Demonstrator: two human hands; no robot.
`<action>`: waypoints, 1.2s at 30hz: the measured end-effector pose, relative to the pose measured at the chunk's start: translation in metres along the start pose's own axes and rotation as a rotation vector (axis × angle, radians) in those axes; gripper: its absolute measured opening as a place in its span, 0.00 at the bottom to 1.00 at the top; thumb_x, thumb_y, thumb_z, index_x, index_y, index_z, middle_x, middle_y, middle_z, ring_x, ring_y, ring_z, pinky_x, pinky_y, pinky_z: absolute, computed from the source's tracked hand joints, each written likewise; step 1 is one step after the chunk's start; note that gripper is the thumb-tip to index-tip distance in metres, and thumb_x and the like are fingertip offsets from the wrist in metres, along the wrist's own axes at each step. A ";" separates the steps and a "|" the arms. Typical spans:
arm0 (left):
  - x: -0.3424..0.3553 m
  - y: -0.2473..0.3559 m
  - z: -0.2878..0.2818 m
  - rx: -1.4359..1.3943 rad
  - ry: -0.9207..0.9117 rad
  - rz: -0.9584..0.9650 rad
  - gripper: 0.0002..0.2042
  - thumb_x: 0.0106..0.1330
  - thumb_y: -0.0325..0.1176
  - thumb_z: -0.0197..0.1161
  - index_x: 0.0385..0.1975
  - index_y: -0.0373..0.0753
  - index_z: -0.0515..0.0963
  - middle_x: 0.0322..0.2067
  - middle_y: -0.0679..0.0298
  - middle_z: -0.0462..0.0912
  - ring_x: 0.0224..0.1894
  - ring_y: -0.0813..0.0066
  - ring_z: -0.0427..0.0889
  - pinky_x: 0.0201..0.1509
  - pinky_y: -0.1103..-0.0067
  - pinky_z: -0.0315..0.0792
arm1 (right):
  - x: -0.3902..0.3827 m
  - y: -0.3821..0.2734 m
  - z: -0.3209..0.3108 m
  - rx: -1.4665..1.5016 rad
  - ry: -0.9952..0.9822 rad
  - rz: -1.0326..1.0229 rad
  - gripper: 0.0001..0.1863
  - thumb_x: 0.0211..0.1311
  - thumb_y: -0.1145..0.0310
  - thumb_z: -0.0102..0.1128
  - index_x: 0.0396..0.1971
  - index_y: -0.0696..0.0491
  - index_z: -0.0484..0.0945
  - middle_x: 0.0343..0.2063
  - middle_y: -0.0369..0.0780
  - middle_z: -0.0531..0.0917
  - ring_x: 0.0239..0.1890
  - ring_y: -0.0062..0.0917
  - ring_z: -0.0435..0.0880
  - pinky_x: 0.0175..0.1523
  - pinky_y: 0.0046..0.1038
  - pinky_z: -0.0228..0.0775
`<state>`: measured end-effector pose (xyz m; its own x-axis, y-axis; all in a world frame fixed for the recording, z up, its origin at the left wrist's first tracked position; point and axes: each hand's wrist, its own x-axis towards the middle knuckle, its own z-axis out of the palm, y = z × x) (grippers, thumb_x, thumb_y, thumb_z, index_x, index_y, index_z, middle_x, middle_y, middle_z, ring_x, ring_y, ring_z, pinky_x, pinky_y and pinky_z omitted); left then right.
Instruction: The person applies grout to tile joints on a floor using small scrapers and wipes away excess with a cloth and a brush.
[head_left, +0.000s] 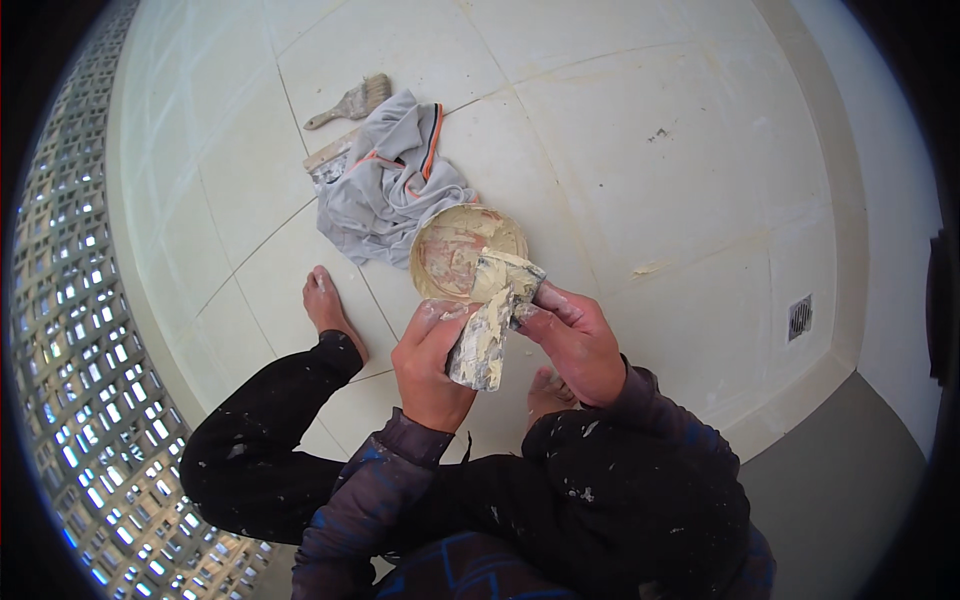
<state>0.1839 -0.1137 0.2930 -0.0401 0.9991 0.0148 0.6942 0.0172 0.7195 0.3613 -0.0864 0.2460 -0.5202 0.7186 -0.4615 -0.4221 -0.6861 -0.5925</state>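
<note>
My left hand (428, 350) grips a putty-smeared scraper (478, 345), its broad plate angled upward between my hands. In my right hand (580, 345) is a second putty-coated scraper (510, 268), which meets the top end of the first. Both are over the near edge of a round container (445, 235) with cream and pinkish putty crusted inside. Beside the container lies a crumpled grey cloth (365, 200) with orange and dark trim. The handles of both scrapers are mostly hidden by my fingers.
A paintbrush (355, 100) and a partly covered blade tool (328, 162) lie on the tiled floor (680, 200) beyond the container. My bare feet rest either side near my hands. A lattice wall (70, 300) runs along the left, a white wall (890, 250) and a drain grate (800, 317) are at right.
</note>
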 end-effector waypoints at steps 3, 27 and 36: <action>-0.001 0.000 0.001 0.012 -0.010 0.027 0.16 0.49 0.21 0.76 0.39 0.32 0.82 0.36 0.54 0.83 0.36 0.60 0.85 0.39 0.73 0.78 | -0.001 -0.004 0.001 -0.107 -0.015 -0.030 0.17 0.75 0.75 0.50 0.60 0.63 0.74 0.52 0.36 0.80 0.56 0.16 0.75 0.63 0.24 0.67; -0.031 -0.018 -0.007 -0.445 -0.113 -0.733 0.08 0.73 0.33 0.63 0.41 0.35 0.76 0.25 0.74 0.72 0.28 0.88 0.68 0.33 0.84 0.65 | 0.121 -0.004 -0.159 -1.329 0.383 -0.554 0.22 0.60 0.76 0.58 0.56 0.60 0.77 0.49 0.48 0.84 0.52 0.36 0.83 0.58 0.32 0.75; -0.060 -0.042 0.022 -0.225 -0.263 -0.501 0.07 0.67 0.30 0.66 0.36 0.33 0.78 0.31 0.57 0.76 0.29 0.64 0.75 0.38 0.71 0.71 | 0.196 -0.034 -0.157 -1.956 0.081 -0.448 0.19 0.58 0.80 0.53 0.49 0.54 0.80 0.51 0.36 0.83 0.55 0.35 0.77 0.57 0.33 0.77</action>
<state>0.1733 -0.1733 0.2463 -0.1242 0.8481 -0.5150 0.4663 0.5080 0.7242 0.3901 0.0954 0.0719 -0.5757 0.8122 -0.0944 0.7664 0.4957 -0.4087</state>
